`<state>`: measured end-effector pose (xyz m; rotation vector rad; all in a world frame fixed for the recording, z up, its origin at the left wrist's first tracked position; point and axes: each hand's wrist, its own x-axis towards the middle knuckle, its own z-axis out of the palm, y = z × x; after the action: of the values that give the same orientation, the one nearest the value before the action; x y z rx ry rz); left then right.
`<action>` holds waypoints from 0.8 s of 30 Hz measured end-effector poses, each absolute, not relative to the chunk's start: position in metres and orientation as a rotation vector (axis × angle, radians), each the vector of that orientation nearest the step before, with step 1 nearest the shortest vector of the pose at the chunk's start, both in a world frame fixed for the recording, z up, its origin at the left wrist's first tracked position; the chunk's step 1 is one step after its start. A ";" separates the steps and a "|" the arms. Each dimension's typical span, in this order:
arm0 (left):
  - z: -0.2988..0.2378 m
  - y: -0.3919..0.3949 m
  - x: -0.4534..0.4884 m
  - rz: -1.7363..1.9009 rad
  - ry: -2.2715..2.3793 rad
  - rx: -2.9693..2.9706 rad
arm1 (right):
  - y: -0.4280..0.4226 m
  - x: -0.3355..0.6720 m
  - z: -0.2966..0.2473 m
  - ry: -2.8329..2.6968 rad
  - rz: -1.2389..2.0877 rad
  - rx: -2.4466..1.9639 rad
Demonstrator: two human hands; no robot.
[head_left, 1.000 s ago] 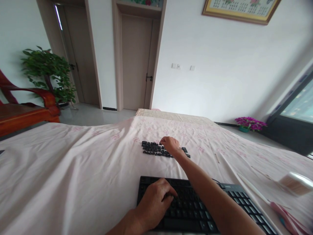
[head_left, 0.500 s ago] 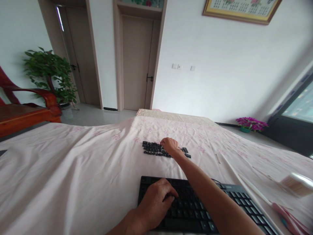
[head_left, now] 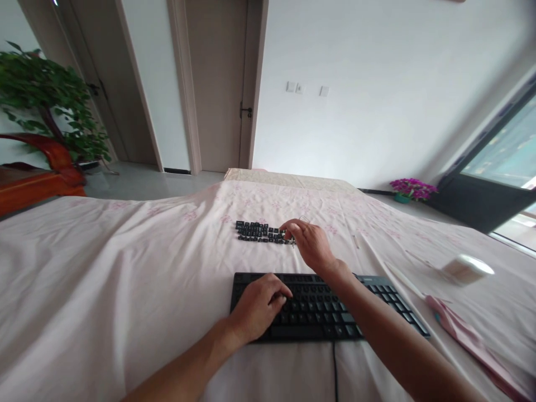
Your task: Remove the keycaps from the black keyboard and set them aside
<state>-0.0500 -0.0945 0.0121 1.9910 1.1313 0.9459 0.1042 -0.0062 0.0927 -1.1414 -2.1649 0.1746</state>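
A black keyboard point(head_left: 322, 329) lies on the cloth in front of me, its cable running toward me. My left hand point(head_left: 262, 304) rests over its left half, fingers curled, with thumb and forefinger close together above the keys. Beyond the keyboard, loose black keycaps point(head_left: 251, 231) lie in several uneven rows. At the right end of those rows is my right hand point(head_left: 307, 237), its fingers bent down in a pinch among the keycaps. Whatever lies between the fingertips of either hand is too small or hidden to make out.
A pale floral cloth point(head_left: 125, 268) covers the surface. On the right are a clear tub of thin sticks point(head_left: 467, 269), a pink item point(head_left: 460, 329) and a thin white stick point(head_left: 404, 279). Behind stand a wooden chair point(head_left: 54, 162), a green plant point(head_left: 54, 106) and purple flowers point(head_left: 412, 188).
The view has tilted down and shifted slightly right. My right hand has moved rightward along the loose keycaps, uncovering more of them. My left hand stays on the keyboard.
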 end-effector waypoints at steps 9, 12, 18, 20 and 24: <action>0.010 -0.094 -0.049 0.937 1.177 2.020 | -0.073 0.144 0.070 -1.809 0.648 -1.148; 0.010 -0.094 -0.049 0.914 1.174 1.999 | -0.084 0.151 0.062 -1.876 0.696 -1.122; 0.013 -0.095 -0.049 0.862 1.132 2.007 | -0.094 0.150 0.056 -2.092 0.744 -1.016; 0.014 -0.095 -0.049 0.847 1.130 2.029 | -0.095 0.148 0.055 -2.122 0.736 -0.990; 0.016 -0.096 -0.049 0.845 1.095 2.081 | -0.096 0.144 0.050 -2.158 0.736 -0.920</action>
<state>-0.0495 -0.0964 0.0159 2.0809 1.0948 0.8448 0.1443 -0.0956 0.0504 -0.9198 -2.1577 0.7359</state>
